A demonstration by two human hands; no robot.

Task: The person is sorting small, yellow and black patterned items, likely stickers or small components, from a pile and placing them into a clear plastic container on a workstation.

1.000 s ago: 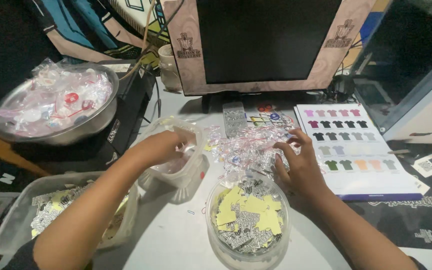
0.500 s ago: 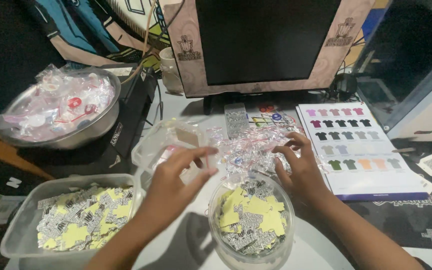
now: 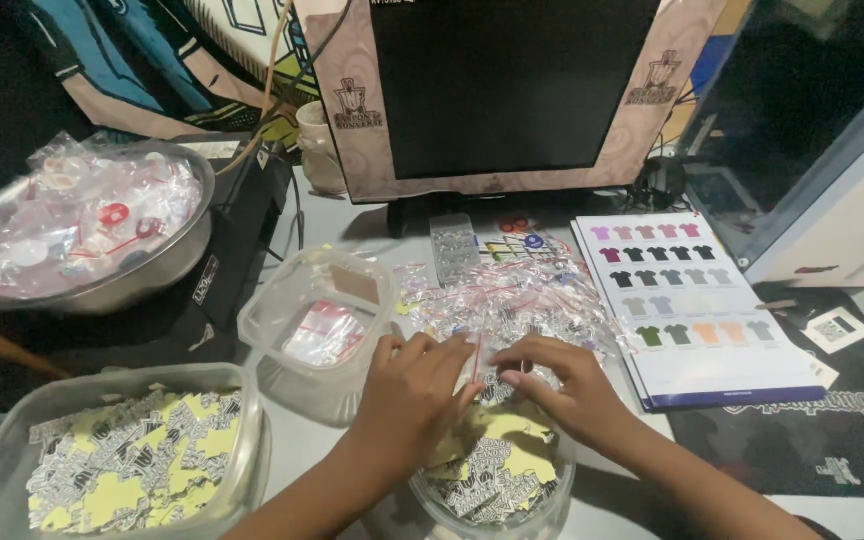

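Both hands meet over the sticker jar, pinching a small clear bag.

Left hand (image 3: 414, 385) and right hand (image 3: 564, 385), fingers narrowed, hold a small clear red-striped zip bag (image 3: 476, 358) between them above the round clear jar of yellow-and-silver stickers (image 3: 482, 478). Just beyond lies a heap of like clear bags (image 3: 512, 300). Far left, a steel bowl (image 3: 82, 235) holds packed bags. Judging by full sticker tubs, much remains.
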